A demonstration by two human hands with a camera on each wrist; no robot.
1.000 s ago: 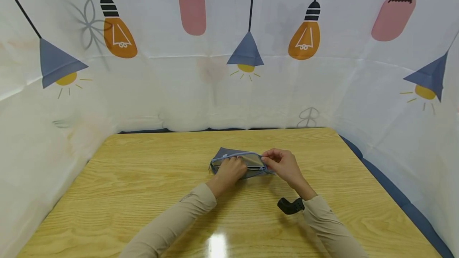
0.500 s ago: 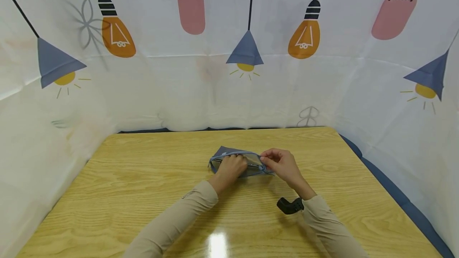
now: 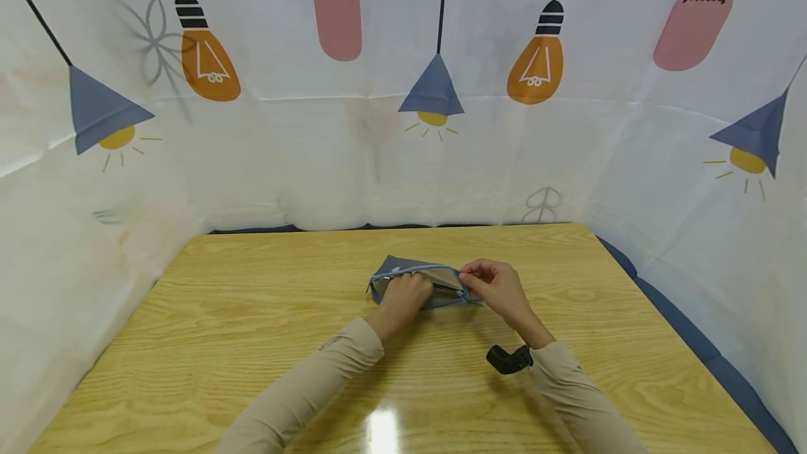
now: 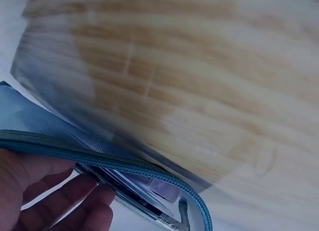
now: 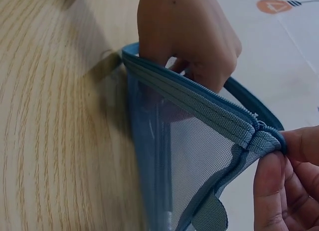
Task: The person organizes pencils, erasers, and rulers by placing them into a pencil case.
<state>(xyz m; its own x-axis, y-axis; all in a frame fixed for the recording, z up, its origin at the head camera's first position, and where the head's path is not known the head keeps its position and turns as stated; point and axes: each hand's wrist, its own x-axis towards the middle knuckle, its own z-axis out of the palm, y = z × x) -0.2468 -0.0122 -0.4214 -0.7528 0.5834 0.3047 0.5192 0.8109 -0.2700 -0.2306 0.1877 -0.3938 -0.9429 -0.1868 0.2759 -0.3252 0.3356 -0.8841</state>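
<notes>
A blue mesh zip pouch point(image 3: 410, 265) lies on the wooden table with its zipper undone and its mouth spread. My left hand point(image 3: 403, 298) reaches into that mouth, its fingers curled about a dark pencil point(image 4: 142, 201) marked HB with a metal-banded end. The pencil lies lengthwise inside, beside other slim items too hidden to tell. At the pouch's right corner, my right hand point(image 3: 501, 293) pinches the zipper end point(image 5: 269, 141) between thumb and fingers. The right wrist view shows my left knuckles above the zipper edge, with the fingertips partly hidden behind the mesh.
The wooden table point(image 3: 265, 342) spreads around the pouch. A black wrist camera mount point(image 3: 509, 360) sticks out from the right sleeve. A white curtain point(image 3: 302, 153) printed with lamps hangs beyond the table and along both sides.
The left hand stays in the pouch, shifting only slightly. The slim items seen to its right sit a little lower in the mouth. The right hand keeps its pinch at the corner.
</notes>
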